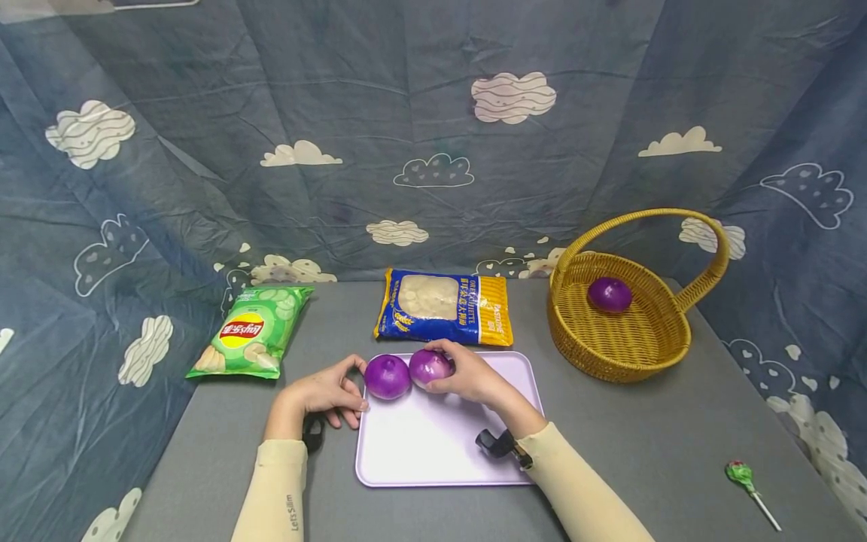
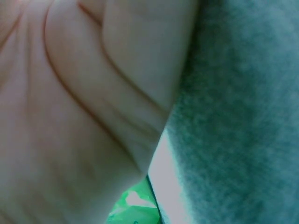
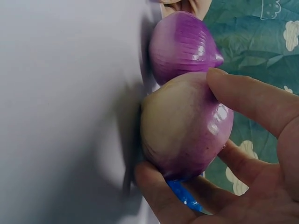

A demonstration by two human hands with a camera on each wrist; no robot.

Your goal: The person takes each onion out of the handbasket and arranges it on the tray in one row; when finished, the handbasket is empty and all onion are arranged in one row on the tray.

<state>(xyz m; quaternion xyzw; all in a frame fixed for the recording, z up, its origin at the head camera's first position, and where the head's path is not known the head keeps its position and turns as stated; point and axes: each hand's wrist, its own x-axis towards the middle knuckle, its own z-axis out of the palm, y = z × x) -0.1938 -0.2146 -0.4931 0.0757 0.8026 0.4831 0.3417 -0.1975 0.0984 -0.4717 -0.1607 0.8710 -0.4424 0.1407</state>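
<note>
My right hand [image 1: 467, 374] holds a purple onion [image 3: 180, 126] with thumb and fingers spread around it, at the back of a pale lilac tray [image 1: 433, 444]. Right beside it, on the tray's back left corner, sits another purple onion [image 1: 387, 377]. My left hand [image 1: 328, 393] is at the tray's left edge with loosely bent fingers, its thumb by the rim and its index finger close to that left onion. The left wrist view mostly shows the palm [image 2: 79, 116], so its fingertips are hidden there. A third purple onion [image 1: 609, 294] lies in a wicker basket [image 1: 619, 342].
Behind the tray lies a blue and yellow pasta bag [image 1: 433, 305]. A green chip bag [image 1: 250, 331] is at the back left. On the right side of the grey table [image 1: 609, 444] lies a green-wrapped lollipop [image 1: 741, 476]. A cloud-patterned curtain [image 1: 406, 98] surrounds the table.
</note>
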